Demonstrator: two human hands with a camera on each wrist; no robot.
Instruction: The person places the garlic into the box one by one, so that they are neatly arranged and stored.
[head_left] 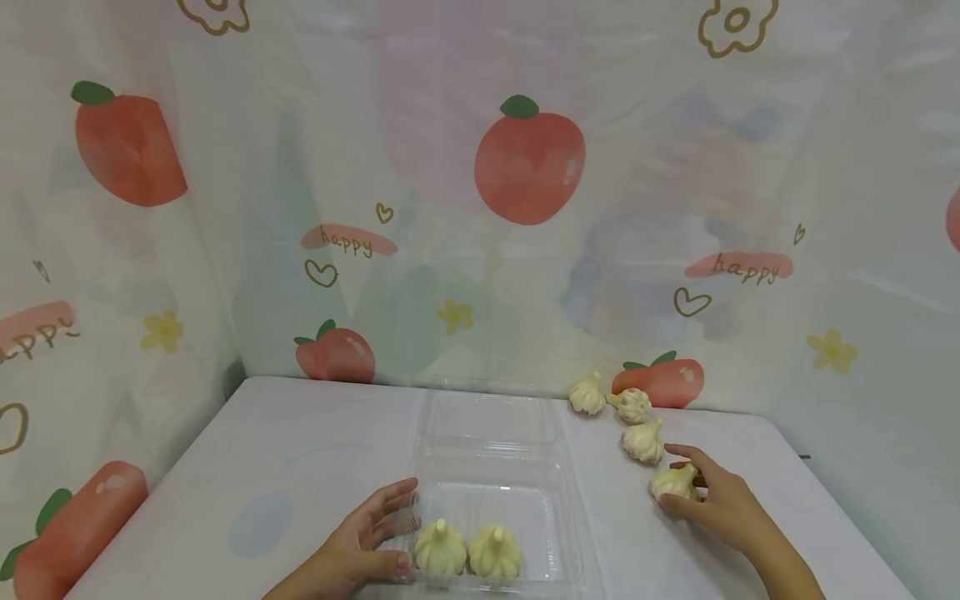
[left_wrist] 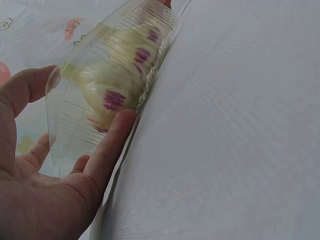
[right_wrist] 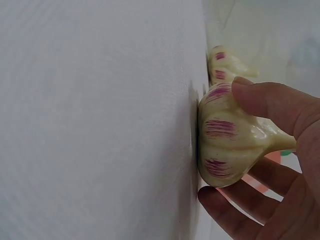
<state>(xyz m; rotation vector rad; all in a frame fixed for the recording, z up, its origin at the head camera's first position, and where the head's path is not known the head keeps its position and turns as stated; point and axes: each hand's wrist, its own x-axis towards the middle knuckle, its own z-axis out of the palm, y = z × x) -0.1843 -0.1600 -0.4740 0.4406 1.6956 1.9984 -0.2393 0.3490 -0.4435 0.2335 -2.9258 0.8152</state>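
A clear plastic clamshell container point(head_left: 501, 503) lies with its lid folded back on the table. Two pale garlic bulbs stand stem up side by side in its near part, one left point(head_left: 440, 550) and one right point(head_left: 496, 555). My left hand point(head_left: 360, 542) rests against the container's left wall, fingers spread, with the thumb by the near corner. Purple streaks mark the garlic in the left wrist view. At the right, my right hand point(head_left: 723, 500) holds another garlic bulb point(right_wrist: 225, 142) between thumb and fingers. This bulb sits at the table surface, its stem toward the palm.
Three more garlic bulbs lie beyond the right hand: the nearest point(head_left: 642, 442), one behind it point(head_left: 633, 406), and one farther left point(head_left: 587, 396). The container's lid point(head_left: 491, 417) reaches near the table's back edge. A printed cloth point(head_left: 487, 275) hangs behind the white table point(head_left: 315, 500).
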